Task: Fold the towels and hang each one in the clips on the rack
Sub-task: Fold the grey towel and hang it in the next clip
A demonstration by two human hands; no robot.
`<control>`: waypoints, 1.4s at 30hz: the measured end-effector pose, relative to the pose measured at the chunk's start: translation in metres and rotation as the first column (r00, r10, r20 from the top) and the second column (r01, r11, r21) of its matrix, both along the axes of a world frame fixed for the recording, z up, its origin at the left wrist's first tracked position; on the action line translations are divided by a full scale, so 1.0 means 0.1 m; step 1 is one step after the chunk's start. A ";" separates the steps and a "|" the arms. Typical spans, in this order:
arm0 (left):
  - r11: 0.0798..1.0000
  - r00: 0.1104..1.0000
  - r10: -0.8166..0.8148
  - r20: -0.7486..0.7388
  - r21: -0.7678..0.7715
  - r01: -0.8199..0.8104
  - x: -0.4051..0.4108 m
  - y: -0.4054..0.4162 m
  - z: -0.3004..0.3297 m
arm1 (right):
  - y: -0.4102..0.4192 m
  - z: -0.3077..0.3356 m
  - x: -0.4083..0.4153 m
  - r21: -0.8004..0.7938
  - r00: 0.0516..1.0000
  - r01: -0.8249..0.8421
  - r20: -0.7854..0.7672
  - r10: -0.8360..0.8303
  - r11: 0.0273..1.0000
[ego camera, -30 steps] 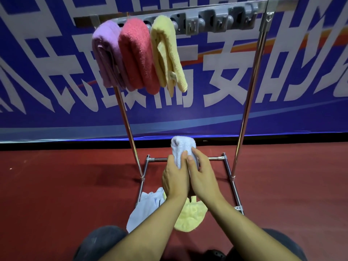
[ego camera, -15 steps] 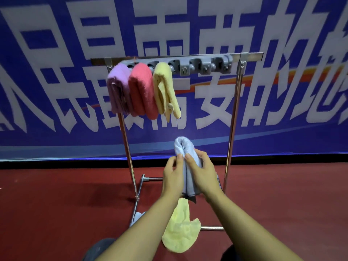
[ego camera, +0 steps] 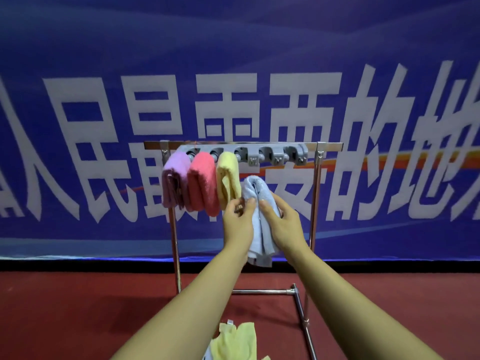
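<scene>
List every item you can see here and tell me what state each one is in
purple towel: folded, hanging from the rack
pink towel: folded, hanging
yellow towel: folded, hanging
light blue towel: folded, held up below the clips, not hung
left hand: grips the light blue towel
right hand: grips the light blue towel
clip bar: right-hand clips free
loose yellow towel: crumpled on the floor

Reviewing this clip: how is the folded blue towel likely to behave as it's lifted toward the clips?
Probably floppy: the blue towel drapes over itself and its ends hang limp below the left hand and right hand. Likely light, since both grip it loosely. Its looped pile suggests it won't slip, though the fold could open if released.
</scene>
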State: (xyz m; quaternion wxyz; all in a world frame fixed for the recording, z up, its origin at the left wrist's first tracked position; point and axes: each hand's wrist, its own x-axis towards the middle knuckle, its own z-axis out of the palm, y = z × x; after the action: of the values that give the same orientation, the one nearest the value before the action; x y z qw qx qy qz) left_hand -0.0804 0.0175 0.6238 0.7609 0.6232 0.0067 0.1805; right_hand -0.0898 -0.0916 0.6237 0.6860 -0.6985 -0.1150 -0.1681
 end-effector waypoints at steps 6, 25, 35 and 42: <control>0.992 0.994 0.067 0.092 0.102 -0.077 0.41 0.03 0.33 | -0.13 0.31 0.37 0.005 0.998 0.015 0.061 -0.015 1.000; 0.873 0.941 0.303 0.152 0.353 -0.337 1.42 -0.22 0.39 | -0.19 0.24 1.43 -0.231 0.995 0.061 0.086 -0.042 0.971; 0.998 0.991 0.021 -0.131 0.058 -0.014 1.96 -0.04 -0.40 | -0.17 -0.03 1.44 -0.259 0.996 0.001 0.086 0.022 0.966; 0.965 0.997 0.039 -0.064 0.261 -0.021 1.40 0.15 -0.37 | -0.22 -0.08 1.09 -0.234 0.999 0.045 0.010 -0.044 0.971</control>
State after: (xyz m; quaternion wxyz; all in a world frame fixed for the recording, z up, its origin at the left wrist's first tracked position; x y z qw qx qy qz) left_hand 0.0596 0.0322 0.5867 0.6692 0.7232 0.0184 0.1701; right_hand 0.0191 -0.1134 0.6159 0.5947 -0.7765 -0.1200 -0.1704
